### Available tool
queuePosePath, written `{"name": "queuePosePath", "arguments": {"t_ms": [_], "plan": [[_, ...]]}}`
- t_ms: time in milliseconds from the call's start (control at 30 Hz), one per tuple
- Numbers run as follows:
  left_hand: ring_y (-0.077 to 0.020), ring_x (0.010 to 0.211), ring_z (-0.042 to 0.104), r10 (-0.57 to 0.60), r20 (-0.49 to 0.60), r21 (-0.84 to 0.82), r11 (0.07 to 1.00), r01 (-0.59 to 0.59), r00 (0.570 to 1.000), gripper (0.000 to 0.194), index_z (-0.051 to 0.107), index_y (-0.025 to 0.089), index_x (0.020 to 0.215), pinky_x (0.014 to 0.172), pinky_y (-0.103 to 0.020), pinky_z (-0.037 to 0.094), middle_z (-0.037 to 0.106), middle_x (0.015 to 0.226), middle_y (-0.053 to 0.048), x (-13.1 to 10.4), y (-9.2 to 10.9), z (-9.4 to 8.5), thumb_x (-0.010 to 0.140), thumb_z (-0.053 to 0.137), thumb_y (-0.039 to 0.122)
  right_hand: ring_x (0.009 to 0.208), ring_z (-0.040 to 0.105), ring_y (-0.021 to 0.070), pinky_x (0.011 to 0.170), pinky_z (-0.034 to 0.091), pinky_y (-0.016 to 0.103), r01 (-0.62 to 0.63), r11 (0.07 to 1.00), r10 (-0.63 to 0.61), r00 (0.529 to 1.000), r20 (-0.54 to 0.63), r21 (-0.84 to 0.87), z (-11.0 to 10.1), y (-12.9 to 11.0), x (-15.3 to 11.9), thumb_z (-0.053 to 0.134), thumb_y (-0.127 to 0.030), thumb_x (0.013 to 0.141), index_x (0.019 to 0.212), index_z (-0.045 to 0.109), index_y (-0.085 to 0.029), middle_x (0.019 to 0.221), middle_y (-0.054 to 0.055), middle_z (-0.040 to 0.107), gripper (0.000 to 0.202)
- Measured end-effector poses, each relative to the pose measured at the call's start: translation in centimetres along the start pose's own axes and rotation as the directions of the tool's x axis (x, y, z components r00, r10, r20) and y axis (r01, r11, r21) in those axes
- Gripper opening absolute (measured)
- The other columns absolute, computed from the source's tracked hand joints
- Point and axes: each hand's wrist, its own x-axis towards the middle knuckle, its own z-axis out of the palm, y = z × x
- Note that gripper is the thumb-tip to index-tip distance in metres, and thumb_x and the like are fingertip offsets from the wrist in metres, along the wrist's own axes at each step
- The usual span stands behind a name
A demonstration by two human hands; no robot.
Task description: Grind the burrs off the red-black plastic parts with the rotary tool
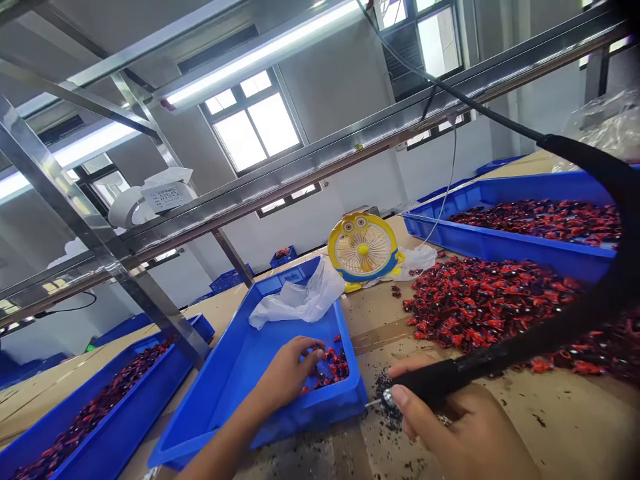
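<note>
My left hand point(289, 372) reaches into the near end of a blue plastic tray point(233, 357), over a small heap of red-and-black parts point(337, 363). Its fingers are curled toward the thumb; what they hold, if anything, is hidden. In my right hand point(463, 427) is a black flexible-shaft rotary tool point(430, 381), gripped near its silver chuck. The thin metal bit points left, close to the tray's near right corner. Black shavings point(387, 400) lie on the cardboard-covered table around the tip.
A large pile of red-and-black parts point(480, 300) spreads at the right. Behind it stands another filled blue tray point(500, 237); a third filled tray point(115, 413) is at left. A yellow fan point(364, 248) and white plastic bag point(305, 300) are ahead. The tool's thick shaft point(575, 320) loops at right.
</note>
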Motion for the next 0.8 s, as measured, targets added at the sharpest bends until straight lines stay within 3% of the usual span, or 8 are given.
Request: {"name": "queuePosePath", "arguments": {"t_ms": [167,267,433,600,667,800], "plan": [[-0.0259,0.1,0.081,0.086,-0.046,-0.233,0.968,-0.095,0.995,0.038,0.064,0.019,0.144,0.097,-0.045,0.063,0.083,0.108,-0.007,-2.6,0.4,1.2,0.11,0.064,0.036,0.065,0.071,0.0211,0.065,0.06,0.028,-0.05,0.995,0.052,0.999,-0.014,0.081,0.3,0.8,0.6,0.075,-0.054,0.086,0.104,0.077,-0.021,0.067,-0.001,0.072,0.038],[-0.0282,0.105,0.082,0.085,-0.083,-0.314,0.943,-0.107,0.993,0.037,0.068,0.021,0.137,0.099,-0.04,0.062,0.088,0.104,-0.007,-3.4,0.7,2.3,0.103,0.068,0.036,0.07,0.075,0.021,0.067,0.063,0.027,-0.065,0.989,0.068,0.998,-0.016,0.129,0.5,1.1,0.6,0.082,-0.049,0.083,0.109,0.074,-0.024,0.074,-0.001,0.075,0.037],[-0.0301,0.113,0.079,0.16,-0.164,-0.345,0.915,-0.208,0.973,0.028,0.084,0.022,0.115,0.106,-0.04,0.059,0.087,0.117,-0.007,-3.7,1.1,3.5,0.093,0.074,0.036,0.07,0.073,0.0196,0.065,0.061,0.026,-0.02,0.992,0.033,0.994,-0.101,0.125,1.2,0.9,-0.2,0.079,-0.041,0.084,0.093,0.07,-0.027,0.077,-0.003,0.071,0.019],[-0.0255,0.085,0.082,0.272,-0.176,-0.358,0.878,-0.319,0.946,0.025,0.091,0.029,0.108,0.092,-0.036,0.063,0.089,0.09,-0.003,-4.1,1.8,4.8,0.092,0.08,0.044,0.072,0.07,0.0154,0.07,0.061,0.021,0.124,0.991,-0.113,0.98,-0.166,0.054,1.9,0.6,-0.8,0.075,-0.03,0.085,0.083,0.068,-0.03,0.078,-0.006,0.07,0.007],[-0.0254,0.081,0.082,0.295,-0.176,-0.366,0.866,-0.341,0.939,0.026,0.091,0.031,0.109,0.088,-0.035,0.065,0.089,0.086,-0.003,-4.2,1.9,5.2,0.092,0.081,0.048,0.079,0.074,0.0146,0.075,0.061,0.02,0.144,0.987,-0.132,0.981,-0.141,0.077,2.0,0.7,-0.8,0.07,-0.031,0.091,0.088,0.068,-0.033,0.082,-0.007,0.072,0.005],[-0.0247,0.076,0.081,0.317,-0.164,-0.371,0.858,-0.356,0.934,0.023,0.091,0.032,0.099,0.081,-0.032,0.066,0.089,0.087,-0.002,-4.0,1.2,5.5,0.093,0.082,0.052,0.09,0.081,0.0186,0.082,0.066,0.023,0.132,0.989,-0.133,0.991,0.023,0.061,1.7,1.4,-0.4,0.074,-0.038,0.095,0.099,0.07,-0.033,0.092,-0.004,0.078,0.007]]}}
